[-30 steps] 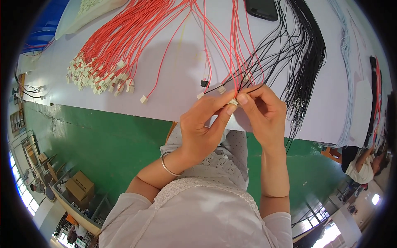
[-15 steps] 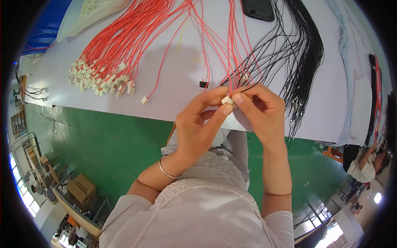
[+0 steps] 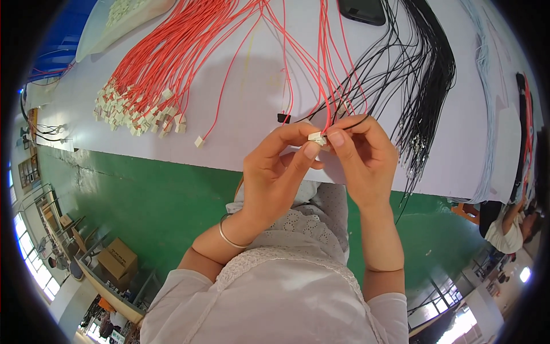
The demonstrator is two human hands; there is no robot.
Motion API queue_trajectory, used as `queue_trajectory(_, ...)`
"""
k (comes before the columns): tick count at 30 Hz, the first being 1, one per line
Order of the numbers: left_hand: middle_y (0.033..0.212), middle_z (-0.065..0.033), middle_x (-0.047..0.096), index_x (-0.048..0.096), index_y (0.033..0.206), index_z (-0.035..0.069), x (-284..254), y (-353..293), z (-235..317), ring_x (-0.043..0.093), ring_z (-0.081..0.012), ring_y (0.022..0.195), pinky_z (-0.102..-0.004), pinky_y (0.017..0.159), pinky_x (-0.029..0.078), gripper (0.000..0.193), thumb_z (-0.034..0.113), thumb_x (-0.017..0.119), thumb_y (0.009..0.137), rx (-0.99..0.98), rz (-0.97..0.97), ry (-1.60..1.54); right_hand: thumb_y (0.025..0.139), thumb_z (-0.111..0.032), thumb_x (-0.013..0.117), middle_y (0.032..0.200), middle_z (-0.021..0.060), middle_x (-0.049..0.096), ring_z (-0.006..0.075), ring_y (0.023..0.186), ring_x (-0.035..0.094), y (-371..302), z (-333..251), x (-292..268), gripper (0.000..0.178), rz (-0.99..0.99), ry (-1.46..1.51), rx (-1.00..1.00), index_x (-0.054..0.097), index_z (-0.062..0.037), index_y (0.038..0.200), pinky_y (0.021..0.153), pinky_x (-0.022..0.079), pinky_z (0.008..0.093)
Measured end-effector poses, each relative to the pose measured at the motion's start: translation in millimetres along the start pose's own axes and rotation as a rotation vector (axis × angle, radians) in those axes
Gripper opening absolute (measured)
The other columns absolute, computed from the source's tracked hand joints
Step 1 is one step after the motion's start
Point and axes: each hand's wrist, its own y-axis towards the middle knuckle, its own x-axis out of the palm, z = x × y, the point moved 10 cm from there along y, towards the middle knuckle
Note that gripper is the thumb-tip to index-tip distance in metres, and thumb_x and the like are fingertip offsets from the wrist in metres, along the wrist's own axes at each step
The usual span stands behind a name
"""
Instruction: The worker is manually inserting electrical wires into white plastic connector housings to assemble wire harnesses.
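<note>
My left hand pinches a small white plastic connector between thumb and fingertips, just over the table's near edge. A red wire runs up from this connector. Close against its right side, my right hand is closed on a thin black wire, thumb against forefinger. The wire's tip is at the connector; whether it sits inside cannot be made out. Beyond the hands lie more red wires and loose black wires. A small black piece rests left of them on the table.
A red wire bundle ending in white connectors lies left, with one separate connector. At right are a black wire bundle and pale blue wires. A black phone lies far back. Another person is at far right.
The connector has turned slightly in my left fingers. My right hand has shifted a little to the right, still pinching the black wire. The view has also shifted slightly.
</note>
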Motion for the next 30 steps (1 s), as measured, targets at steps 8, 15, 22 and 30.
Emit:
queue_trajectory(8,0.108,-0.0084,0.063,0.062,0.113,-0.005,-3.2,-2.3,0.0,0.063,-0.0117,0.092,-0.0268,0.078,0.058,0.020,0.006,0.062,0.097,0.029,0.010,0.032,0.091,-0.009,0.069,0.078,0.0000,0.058,0.0048,0.067,0.048,-6.0,1.8,-0.9,0.009,0.067,-0.012,-0.098,0.066,-0.0007,0.090,0.062,0.039,0.0211)
queue_trajectory(15,0.106,-0.0071,0.064,0.062,0.113,-0.005,-4.4,-3.4,-2.6,0.062,-0.0111,0.089,-0.0243,0.080,0.052,0.020,0.006,0.063,0.096,0.040,-0.004,-0.003,0.095,-0.008,0.064,0.089,0.0045,0.063,0.0080,0.078,0.057,-8.4,0.5,6.0,0.010,0.019,-0.013,-0.082,0.061,0.0012,0.095,0.072,0.046,0.0227)
queue_trajectory(22,0.102,-0.0060,0.065,0.062,0.112,-0.005,-3.3,-3.9,-2.3,0.062,-0.0100,0.089,-0.0235,0.079,0.051,0.019,0.006,0.063,0.096,0.033,-0.009,-0.097,0.097,-0.011,0.063,0.089,0.0042,0.062,0.0082,0.078,0.056,-11.2,-2.2,6.1,0.012,0.099,0.028,-0.148,0.060,0.0003,0.095,0.072,0.045,0.0225)
queue_trajectory(30,0.102,-0.0064,0.066,0.062,0.111,-0.004,-6.4,-6.0,-3.5,0.063,-0.0103,0.089,-0.0239,0.080,0.052,0.018,0.005,0.063,0.096,0.057,0.019,-0.051,0.097,-0.012,0.061,0.091,0.0047,0.062,0.0085,0.079,0.056,-14.1,-1.6,13.7,0.012,0.087,0.100,-0.133,0.058,-0.0003,0.097,0.071,0.046,0.0232)
